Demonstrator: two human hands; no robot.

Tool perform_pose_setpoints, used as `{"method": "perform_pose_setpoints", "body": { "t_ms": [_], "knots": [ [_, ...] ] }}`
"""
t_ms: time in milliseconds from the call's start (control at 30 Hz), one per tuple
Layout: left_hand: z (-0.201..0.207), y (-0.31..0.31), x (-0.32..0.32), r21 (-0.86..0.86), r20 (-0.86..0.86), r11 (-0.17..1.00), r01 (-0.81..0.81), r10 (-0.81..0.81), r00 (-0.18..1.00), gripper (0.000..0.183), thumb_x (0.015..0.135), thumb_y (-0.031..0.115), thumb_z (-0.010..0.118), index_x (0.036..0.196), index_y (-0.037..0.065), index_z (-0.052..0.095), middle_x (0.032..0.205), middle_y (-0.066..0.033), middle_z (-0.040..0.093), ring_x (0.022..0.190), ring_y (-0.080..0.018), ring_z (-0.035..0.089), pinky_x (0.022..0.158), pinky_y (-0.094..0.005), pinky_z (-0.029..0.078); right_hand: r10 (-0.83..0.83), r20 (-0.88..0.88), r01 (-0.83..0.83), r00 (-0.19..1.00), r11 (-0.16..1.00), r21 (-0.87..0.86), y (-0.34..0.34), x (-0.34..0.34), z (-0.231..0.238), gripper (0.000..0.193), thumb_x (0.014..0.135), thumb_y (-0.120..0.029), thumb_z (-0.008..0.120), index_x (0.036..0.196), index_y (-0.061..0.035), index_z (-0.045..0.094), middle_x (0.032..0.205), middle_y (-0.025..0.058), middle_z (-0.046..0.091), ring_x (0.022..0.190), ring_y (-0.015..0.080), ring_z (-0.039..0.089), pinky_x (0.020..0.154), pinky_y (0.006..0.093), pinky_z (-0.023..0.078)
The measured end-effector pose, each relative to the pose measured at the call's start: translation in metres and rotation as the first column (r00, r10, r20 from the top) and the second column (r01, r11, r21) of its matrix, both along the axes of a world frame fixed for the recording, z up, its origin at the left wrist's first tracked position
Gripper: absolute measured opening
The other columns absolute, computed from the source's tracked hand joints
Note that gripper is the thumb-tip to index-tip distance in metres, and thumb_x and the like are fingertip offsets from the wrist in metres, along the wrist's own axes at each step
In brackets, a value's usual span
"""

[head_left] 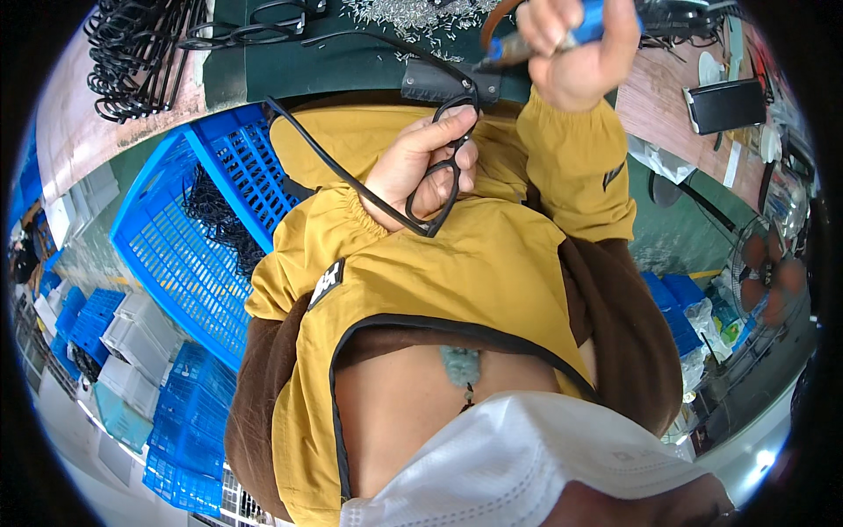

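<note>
Both my hands grip beside the dark rectangular block (428, 81): left hand (430, 160), black plastic glasses frame (430, 229); right hand (581, 68), blue-handled slim tool (592, 23).

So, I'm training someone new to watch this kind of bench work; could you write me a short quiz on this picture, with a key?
1. True or false: the left hand holds a black eyeglass frame.

2. Multiple choice: what colour is the work surface under the heap of small silvery pieces?
A) white
B) dark green
C) orange

3. Short answer: which hand grips the blue tool?

Key:
1. True.
2. B, dark green.
3. The right hand.
</note>
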State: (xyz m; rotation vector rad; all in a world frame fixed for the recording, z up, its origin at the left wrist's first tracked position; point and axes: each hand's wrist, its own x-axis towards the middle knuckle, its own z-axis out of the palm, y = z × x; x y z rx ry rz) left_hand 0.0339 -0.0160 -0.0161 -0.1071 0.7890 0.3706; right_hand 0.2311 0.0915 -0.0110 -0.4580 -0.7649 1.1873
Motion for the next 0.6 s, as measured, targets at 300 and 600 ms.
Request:
{"method": "perform_pose_setpoints", "body": {
  "t_ms": [300, 600],
  "knots": [
    [-0.009, 0.001, -0.004, 0.012, 0.135, 0.999, -0.046, 0.044, 0.99, 0.025, 0.109, 0.028, 0.054, 0.129, 0.014, 0.06, 0.066, 0.0021, 0.045, 0.051, -0.0102, 0.048, 0.038, -0.0207, 0.037, 0.134, 0.099, -0.128, 0.986, 0.99, -0.058, -0.034, -0.013, -0.001, 0.037, 0.094, -0.039, 0.073, 0.115, -0.0162, 0.053, 0.074, 0.0004, 0.053, 0.057, 0.0144, 0.053, 0.051, 0.0315, 0.041],
    [-0.019, 0.004, -0.003, 0.067, 0.167, 0.998, -0.016, 0.005, 0.986, 0.027, 0.108, 0.029, 0.053, 0.128, 0.011, 0.059, 0.061, 0.0017, 0.046, 0.047, -0.0112, 0.046, 0.038, -0.0236, 0.034, 0.313, 0.062, -0.316, 0.948, 0.948, 0.041, -0.018, -0.008, -0.015, 0.037, 0.093, -0.036, 0.075, 0.098, -0.0125, 0.047, 0.069, 0.0014, 0.045, 0.054, 0.0128, 0.047, 0.048, 0.0283, 0.037]
  ]
}}
